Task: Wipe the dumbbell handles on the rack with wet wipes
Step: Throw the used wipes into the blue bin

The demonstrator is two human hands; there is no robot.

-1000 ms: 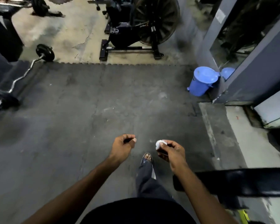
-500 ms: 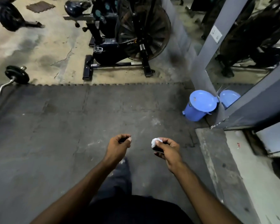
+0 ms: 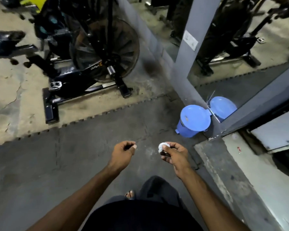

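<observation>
My right hand pinches a crumpled white wet wipe between thumb and fingertips, held out in front of me over the dark rubber floor. My left hand is beside it, about a hand's width to the left, fingers curled into a loose fist with nothing visible in it. No dumbbell rack or dumbbells appear in view.
A blue lidded pedal bin stands ahead and right, against a grey pillar and a mirror. A black exercise bike stands on the concrete ahead and left. A raised concrete step runs along the right.
The view has advanced toward the blue bin and the bike, which now appear nearer and larger. The barbell at the left has left the view. Both hands keep the same pose.
</observation>
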